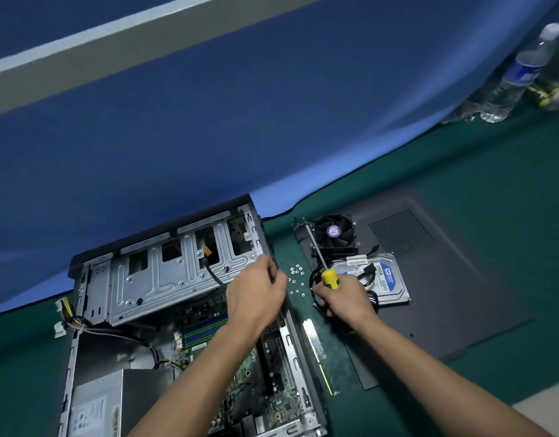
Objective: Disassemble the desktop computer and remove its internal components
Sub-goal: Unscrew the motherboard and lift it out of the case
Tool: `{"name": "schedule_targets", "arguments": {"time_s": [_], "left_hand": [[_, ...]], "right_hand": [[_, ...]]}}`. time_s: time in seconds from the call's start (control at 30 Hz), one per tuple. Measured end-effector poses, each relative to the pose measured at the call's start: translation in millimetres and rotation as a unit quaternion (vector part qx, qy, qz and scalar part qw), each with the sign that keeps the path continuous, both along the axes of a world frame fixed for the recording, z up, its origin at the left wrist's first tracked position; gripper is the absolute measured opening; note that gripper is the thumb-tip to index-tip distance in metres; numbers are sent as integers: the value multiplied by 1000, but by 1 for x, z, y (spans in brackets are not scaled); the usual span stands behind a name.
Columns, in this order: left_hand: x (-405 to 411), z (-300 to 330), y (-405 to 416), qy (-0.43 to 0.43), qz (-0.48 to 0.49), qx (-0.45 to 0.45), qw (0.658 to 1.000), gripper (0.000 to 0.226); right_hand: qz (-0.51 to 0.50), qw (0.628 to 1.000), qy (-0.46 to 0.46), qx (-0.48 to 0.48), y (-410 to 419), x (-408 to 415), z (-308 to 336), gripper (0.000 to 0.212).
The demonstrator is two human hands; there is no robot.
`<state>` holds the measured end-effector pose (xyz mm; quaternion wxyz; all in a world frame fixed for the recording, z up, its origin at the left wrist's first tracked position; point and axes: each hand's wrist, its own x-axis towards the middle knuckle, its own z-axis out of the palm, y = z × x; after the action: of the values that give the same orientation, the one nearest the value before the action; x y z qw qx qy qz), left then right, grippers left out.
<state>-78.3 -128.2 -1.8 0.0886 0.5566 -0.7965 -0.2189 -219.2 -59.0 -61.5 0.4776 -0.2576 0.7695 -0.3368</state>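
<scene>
The computer case (pixel 183 310) lies open on the green mat (pixel 461 171), its circuit board (pixel 240 367) inside. The left hand (pixel 256 298) hovers at the case's right edge with fingertips pinched together, likely on a small screw I can't make out. The right hand (pixel 341 298) grips the yellow-handled screwdriver (pixel 322 263). Best to drop that screw among the loose screws (pixel 295 279) beside the case, so none rolls off

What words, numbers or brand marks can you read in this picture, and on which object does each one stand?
"320GB": on the hard drive label.
"WD": logo on the same label.
Power supply label: too small to read.
Fan sticker: blurred.
Water bottle label: blurred.
</scene>
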Motion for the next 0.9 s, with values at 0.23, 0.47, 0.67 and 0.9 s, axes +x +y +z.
{"name": "schedule_targets", "arguments": {"time_s": [0.23, 0.47, 0.67, 0.9], "left_hand": [[-8, -21, 6, -29, 20, -68, 997, 26], [-9, -21, 7, -40, 14, -67, 997, 24], [-8, -22, 6, -21, 12, -101, 995, 26], [-2, -13, 12, 40, -22, -149, 988, 40]], "right_hand": [[77, 980, 161, 92, -33, 30, -32, 17], [112, 953, 241, 147, -38, 41, -50, 20], [112, 969, 173, 135, -40, 32, -43, 29], [160, 984, 83, -19, -20, 5, 13, 26]]}}
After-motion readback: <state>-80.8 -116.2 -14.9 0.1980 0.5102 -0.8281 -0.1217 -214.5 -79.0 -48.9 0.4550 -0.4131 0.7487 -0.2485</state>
